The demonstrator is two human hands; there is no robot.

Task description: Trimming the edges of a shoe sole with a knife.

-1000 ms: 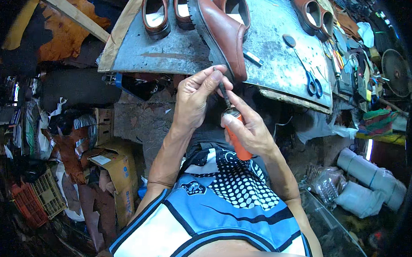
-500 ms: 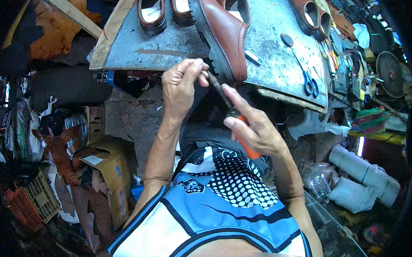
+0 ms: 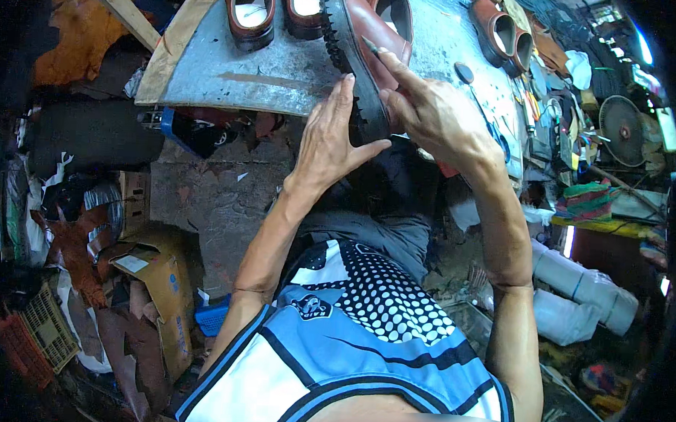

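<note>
The brown shoe point(image 3: 370, 22) lies on its side over the table's point(image 3: 197, 76) near edge. My left hand point(image 3: 328, 135) rests ungripped, fingers straight, against the black sole point(image 3: 346, 53); my right hand point(image 3: 441, 119), index extended, grasps an orange-handled tool point(image 3: 447, 170) (mostly hidden).

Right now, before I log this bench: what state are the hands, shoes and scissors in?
Tilted shoe: on its side, treaded sole facing left.
Left hand: open, fingers straight, at the sole.
Right hand: index finger extended over the shoe; grip partly hidden.
Shoes at left: upright, openings up.
Shoes at right: upright, openings up.
Scissors: mostly hidden; cannot tell if open.
</note>
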